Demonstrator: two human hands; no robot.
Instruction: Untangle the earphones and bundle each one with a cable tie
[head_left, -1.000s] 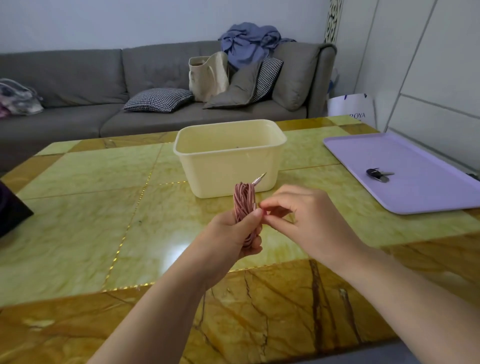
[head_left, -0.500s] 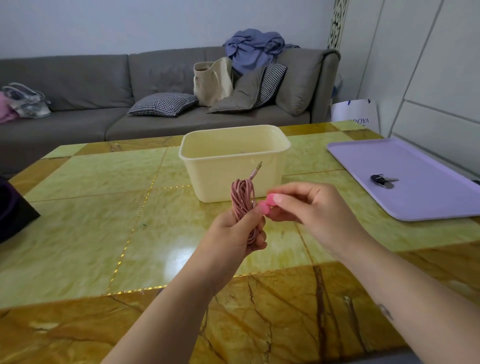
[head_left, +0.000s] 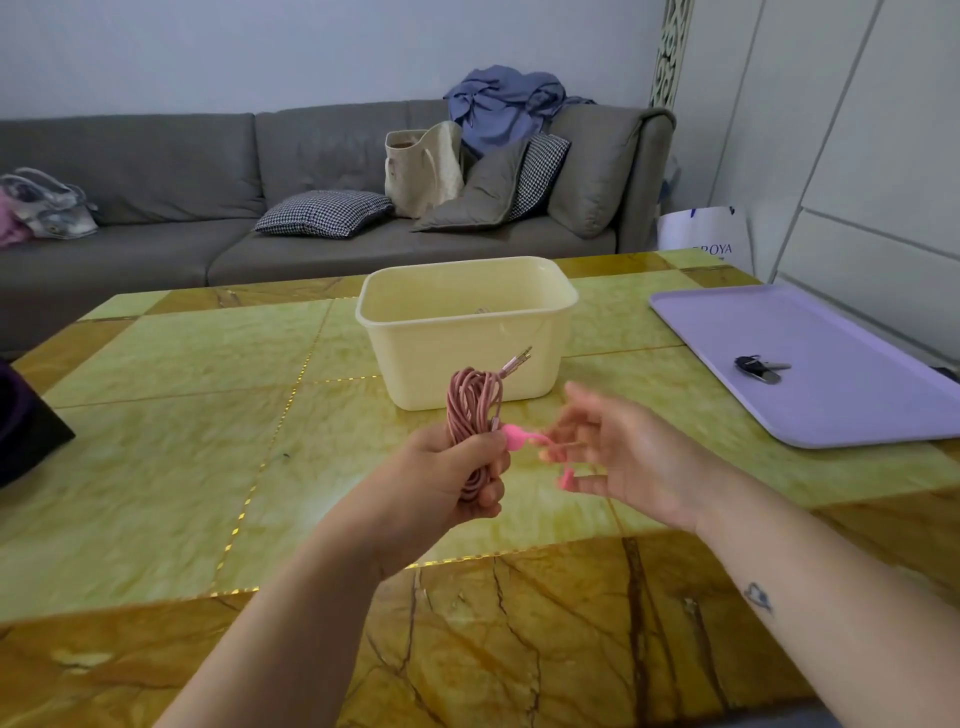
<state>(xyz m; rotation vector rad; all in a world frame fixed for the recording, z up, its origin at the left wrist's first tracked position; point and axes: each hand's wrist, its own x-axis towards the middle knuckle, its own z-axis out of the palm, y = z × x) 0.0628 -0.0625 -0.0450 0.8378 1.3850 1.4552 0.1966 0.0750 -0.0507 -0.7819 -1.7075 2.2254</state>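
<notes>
Left hand (head_left: 447, 478) grips the coiled pink earphones (head_left: 470, 410) above the bench (head_left: 156, 415). A pink cable tie (head_left: 519, 436) runs from its thumb toward the right hand (head_left: 628, 452), which is blurred, so its grip cannot be told. Beyond the hands is a cream tub (head_left: 467, 358). The bag (head_left: 701, 234) far beyond the right hand reads "ROYA".

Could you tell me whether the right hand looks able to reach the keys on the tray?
Probably yes: the keys lie uncovered on the tray, off to the side of the right hand, with nothing between.
</notes>
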